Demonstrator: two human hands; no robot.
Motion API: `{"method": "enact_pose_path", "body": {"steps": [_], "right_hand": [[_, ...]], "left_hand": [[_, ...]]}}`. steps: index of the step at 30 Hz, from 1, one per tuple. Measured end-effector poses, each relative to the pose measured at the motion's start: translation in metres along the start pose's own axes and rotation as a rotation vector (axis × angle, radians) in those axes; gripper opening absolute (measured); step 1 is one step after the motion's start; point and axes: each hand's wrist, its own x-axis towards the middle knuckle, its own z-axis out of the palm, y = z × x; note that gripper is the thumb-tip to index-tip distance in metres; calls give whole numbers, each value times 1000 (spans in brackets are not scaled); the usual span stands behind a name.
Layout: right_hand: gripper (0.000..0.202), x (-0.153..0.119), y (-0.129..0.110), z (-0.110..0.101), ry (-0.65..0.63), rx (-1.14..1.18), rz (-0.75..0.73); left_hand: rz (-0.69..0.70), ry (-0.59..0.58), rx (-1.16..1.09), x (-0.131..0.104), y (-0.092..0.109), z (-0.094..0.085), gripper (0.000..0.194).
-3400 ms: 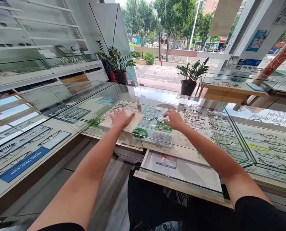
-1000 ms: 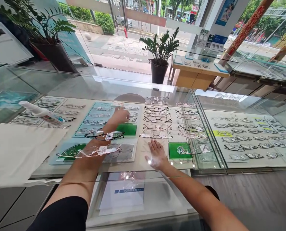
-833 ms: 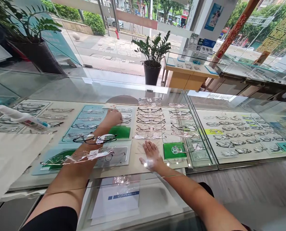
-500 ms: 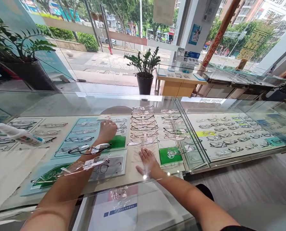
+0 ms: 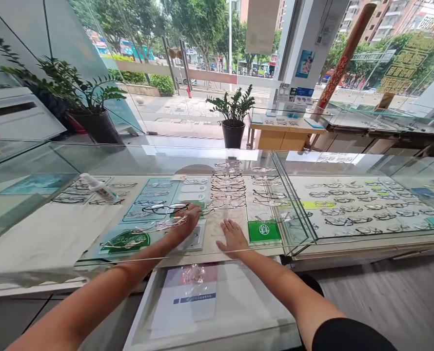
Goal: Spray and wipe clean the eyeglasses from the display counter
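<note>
Near the centre of the display case, my left hand [image 5: 188, 220] is closed, and a thin pair of glasses [image 5: 208, 211] sticks out from its fingers. The fingers are above a green card [image 5: 198, 205], partly hidden. My right hand [image 5: 234, 239] lies flat with fingers spread on the pale surface, holding nothing, left of a green box [image 5: 264, 231] with a white logo. Beyond it, a column of glasses [image 5: 228, 188] is laid out. Dark-framed glasses [image 5: 165, 209] rest on the glass top and overlap the view of my left hand's side.
A white spray bottle [image 5: 98, 188] stands at left on the glass top. More glasses [image 5: 363, 200] fill the right case. An open drawer [image 5: 235, 312] holding papers and clear plastic is below. Potted plants [image 5: 233, 131] stand beyond the case.
My left hand has come back from the upper white pads, where glasses lay before, towards my body and my right hand. The right hand stays flat. The view has shifted left.
</note>
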Motion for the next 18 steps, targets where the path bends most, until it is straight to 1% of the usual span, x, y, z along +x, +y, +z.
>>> {"method": "enact_pose_path", "body": {"steps": [2, 4, 6, 8, 9, 13, 15, 16, 18], "right_hand": [[86, 0, 1, 0, -4, 1, 5], [86, -1, 1, 0, -14, -2, 10], [85, -1, 3, 0, -21, -16, 15], [83, -1, 4, 1, -20, -40, 15], [82, -1, 5, 2, -19, -49, 14], [80, -1, 9, 6, -18, -60, 12], [81, -2, 10, 7, -16, -62, 12], [81, -2, 11, 7, -16, -61, 12], [80, -3, 12, 8, -11, -67, 10]], "left_hand": [[-8, 18, 7, -20, 13, -9, 35], [11, -7, 11, -39, 29, -20, 29], [35, -91, 4, -57, 48, -33, 24], [40, -208, -1, -75, 67, -47, 16], [66, -266, -19, -84, 77, -53, 13], [166, -423, -148, -118, 116, -81, 14], [195, -485, -210, -130, 135, -102, 13], [208, -484, -241, -134, 145, -116, 12], [246, -464, -310, -137, 161, -149, 14]]}}
